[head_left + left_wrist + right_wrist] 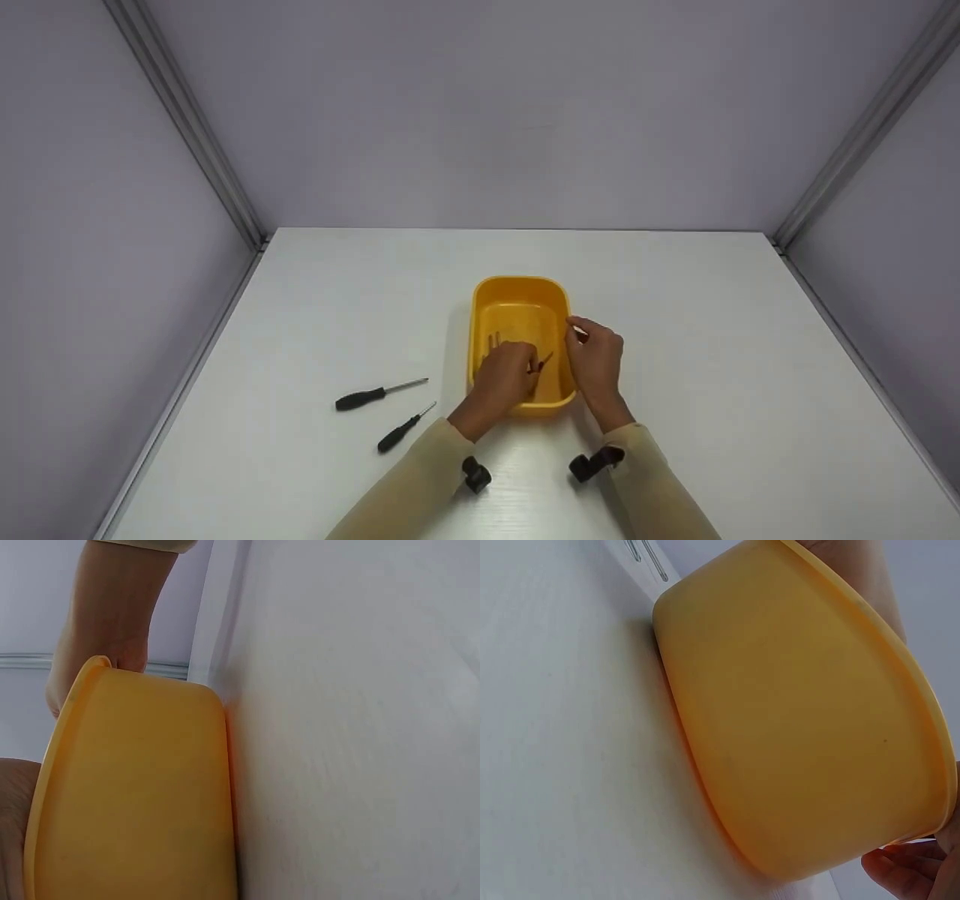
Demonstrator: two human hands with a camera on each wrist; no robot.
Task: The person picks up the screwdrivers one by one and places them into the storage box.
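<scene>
Yellow tub point(519, 300): one, rectangular with rounded corners, open-topped, standing upright on the white table point(675, 337). Both hands worked at its near end.

Left hand point(504, 381): reached down inside the tub over its near rim, knuckles up, fingers point(517, 358) curled downward. A thin dark tool with a reddish part point(541, 363) stuck out just beyond the fingertips toward the right hand; the fingers appeared closed round it, though the grip itself was hidden under the hand. A pale upright mark showed on the tub floor just past the fingers; what it was could not be told.

Right hand point(596, 364): set against the tub's right wall from outside, thumb and fingers point(581, 324) bent over the rim and holding it. In the right wrist view only the fingertips point(904, 870) showed below the tub's outer wall point(795, 727).

Left wrist view: the tub's outer side point(135, 795) filled the lower left, standing on the table point(360, 727), with the right forearm point(116, 615) behind its rim.

Larger screwdriver point(379, 393): one, black handle, metal shaft, lying flat on the table well to the left of the left fingers.

Smaller screwdriver point(405, 428): one, black handle, thin shaft, lying just nearer than the larger one and apart from it, also left of the fingers.

Sleeves: beige, both arms. A black wrist mount sat on each, left point(475, 475) and right point(595, 463).

Surround: grey panel walls point(487, 112) with metal corner strips.
</scene>
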